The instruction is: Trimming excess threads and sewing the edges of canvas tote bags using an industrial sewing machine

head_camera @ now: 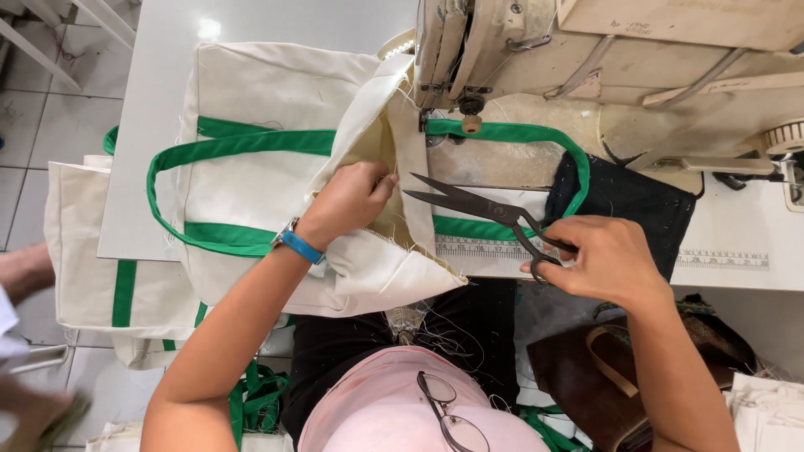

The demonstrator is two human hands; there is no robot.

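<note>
Cream tote bag (276, 109) with green straps, on the desk (159, 50) under the sewing machine (536, 42): thread trimming.
Left hand (347, 201) pinches the bag's seam edge; right hand (607, 259) clenches open scissors (477, 205), blades nearly at the seam. Next move likely needs a careful snip close to the stitching.

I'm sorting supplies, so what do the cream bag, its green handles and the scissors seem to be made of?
Cream bag: likely canvas, matte woven cloth with frayed threads at its edge. Green handles: apparently fabric webbing, flat and flexible. Scissors in the right hand: dark metal, dull finish.
</note>
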